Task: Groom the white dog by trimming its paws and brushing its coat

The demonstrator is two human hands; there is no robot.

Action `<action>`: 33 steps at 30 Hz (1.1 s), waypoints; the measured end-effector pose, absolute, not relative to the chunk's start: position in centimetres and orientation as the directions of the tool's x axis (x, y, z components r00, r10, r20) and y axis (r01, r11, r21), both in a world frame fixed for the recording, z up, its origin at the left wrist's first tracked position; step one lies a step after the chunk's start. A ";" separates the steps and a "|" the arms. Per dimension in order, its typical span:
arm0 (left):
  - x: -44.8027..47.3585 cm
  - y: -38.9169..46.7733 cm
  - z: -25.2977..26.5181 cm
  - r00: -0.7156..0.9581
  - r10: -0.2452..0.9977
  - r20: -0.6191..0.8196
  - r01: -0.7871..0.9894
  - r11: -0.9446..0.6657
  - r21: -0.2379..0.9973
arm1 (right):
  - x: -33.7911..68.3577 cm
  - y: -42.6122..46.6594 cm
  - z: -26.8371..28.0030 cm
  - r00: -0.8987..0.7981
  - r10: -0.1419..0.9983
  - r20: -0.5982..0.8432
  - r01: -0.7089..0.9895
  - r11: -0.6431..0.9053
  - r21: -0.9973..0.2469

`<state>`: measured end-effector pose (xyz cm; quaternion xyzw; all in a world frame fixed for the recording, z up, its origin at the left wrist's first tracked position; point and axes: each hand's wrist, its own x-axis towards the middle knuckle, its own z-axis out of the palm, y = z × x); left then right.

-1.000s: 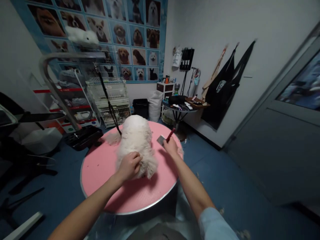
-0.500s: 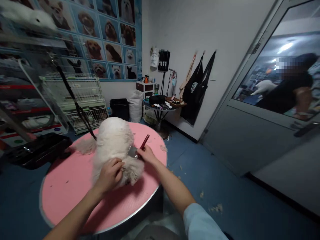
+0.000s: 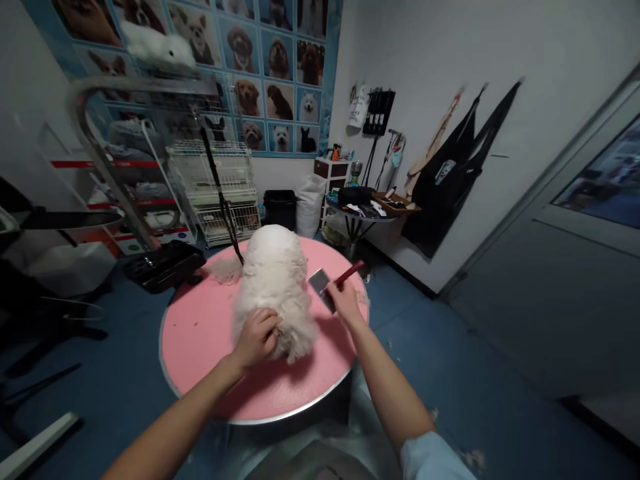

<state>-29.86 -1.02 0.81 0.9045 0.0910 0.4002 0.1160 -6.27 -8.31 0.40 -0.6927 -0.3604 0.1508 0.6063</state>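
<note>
A fluffy white dog (image 3: 276,267) is on the round pink grooming table (image 3: 197,360), its back toward me. My left hand (image 3: 257,338) is closed on the fur at its rear, fingers curled into the coat. In my right hand (image 3: 344,303) is a slicker brush (image 3: 320,283) with a dark red handle, held just right of the dog and apart from its coat. The flat metal head points toward the dog. A black leash (image 3: 223,197) hangs down beside the dog's front. The dog's head is mostly hidden from this side.
A metal grooming arm (image 3: 95,153) rises at the table's left edge by a black tray (image 3: 165,265). Loose fur (image 3: 225,270) lies left of the dog. Behind stand wire cages (image 3: 213,180), a black bin (image 3: 280,208) and a small tool table (image 3: 363,212). Aprons (image 3: 450,173) hang on the right wall.
My right hand has drawn the slicker brush off the dog's fur, out to the right. My left hand stays on the coat. The view has swung left, and the person behind the door has left view.
</note>
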 end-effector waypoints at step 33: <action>-34.0 3.1 1.4 0.590 0.506 0.630 0.102 -0.820 0.563 | -1.6 -9.0 -0.9 0.858 0.484 0.174 0.300 -0.197 -0.933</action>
